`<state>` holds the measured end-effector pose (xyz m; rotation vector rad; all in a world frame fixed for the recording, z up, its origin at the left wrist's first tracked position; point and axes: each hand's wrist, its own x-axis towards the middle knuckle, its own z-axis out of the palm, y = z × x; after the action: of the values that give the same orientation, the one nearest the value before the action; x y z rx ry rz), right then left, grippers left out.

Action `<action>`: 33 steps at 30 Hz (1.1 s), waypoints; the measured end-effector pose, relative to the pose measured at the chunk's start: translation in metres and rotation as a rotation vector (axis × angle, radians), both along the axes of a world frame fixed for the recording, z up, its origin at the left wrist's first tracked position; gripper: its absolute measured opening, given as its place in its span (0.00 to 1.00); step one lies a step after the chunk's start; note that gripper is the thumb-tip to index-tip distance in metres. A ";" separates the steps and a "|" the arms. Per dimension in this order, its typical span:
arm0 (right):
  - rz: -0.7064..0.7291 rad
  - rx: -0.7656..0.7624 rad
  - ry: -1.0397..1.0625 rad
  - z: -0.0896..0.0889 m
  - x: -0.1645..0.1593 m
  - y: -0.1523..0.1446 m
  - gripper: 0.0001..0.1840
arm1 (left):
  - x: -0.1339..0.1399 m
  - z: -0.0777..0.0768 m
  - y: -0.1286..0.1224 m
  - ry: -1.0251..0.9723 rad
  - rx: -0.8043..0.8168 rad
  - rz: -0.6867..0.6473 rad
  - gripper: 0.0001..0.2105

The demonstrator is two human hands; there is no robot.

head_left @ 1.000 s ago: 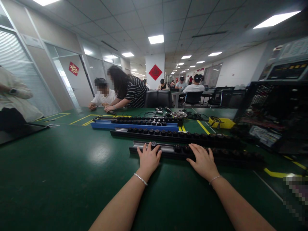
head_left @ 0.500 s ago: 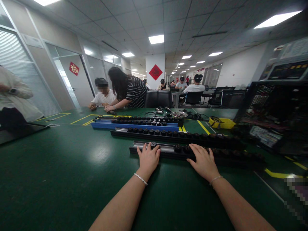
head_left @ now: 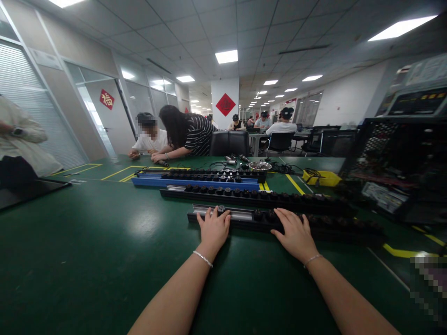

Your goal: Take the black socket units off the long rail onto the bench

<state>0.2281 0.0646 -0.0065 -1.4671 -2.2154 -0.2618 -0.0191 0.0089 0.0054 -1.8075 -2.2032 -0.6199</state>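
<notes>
A long black rail (head_left: 244, 224) with a silvery inner channel lies across the green table in front of me. Several dark round sockets sit along its right stretch, and one round socket (head_left: 221, 210) stands apart near its left end. My left hand (head_left: 214, 229) rests on that end with fingers spread, the fingertips beside the lone socket. Farther right, my right hand (head_left: 296, 233) lies over the rail near the row of sockets, its fingers stretched out and apart. Whether the fingertips press on any socket, I cannot tell.
Behind lie another black rail (head_left: 244, 194) full of sockets and a blue rail (head_left: 195, 182). A metal dish (head_left: 260, 166), loose cables and a yellow tray (head_left: 323, 178) stand farther back. An open black equipment case (head_left: 394, 163) is at right. Other people work across the table.
My left hand has shifted very slightly to the left along the rail. My right hand stays in place. Across the table, the leaning person's head has moved a little.
</notes>
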 end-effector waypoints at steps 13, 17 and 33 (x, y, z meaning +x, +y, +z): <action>0.006 -0.009 -0.003 0.000 0.000 0.000 0.28 | -0.002 0.004 -0.002 -0.013 -0.023 0.029 0.19; 0.000 -0.003 -0.005 -0.001 0.000 0.000 0.28 | -0.004 0.001 0.000 -0.015 -0.005 0.022 0.19; 0.004 0.012 -0.015 -0.001 0.001 0.001 0.28 | -0.006 0.005 -0.001 -0.033 -0.030 0.058 0.18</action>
<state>0.2288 0.0655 -0.0079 -1.4584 -2.2247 -0.2844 -0.0248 0.0081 0.0104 -1.7527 -2.2892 -0.6122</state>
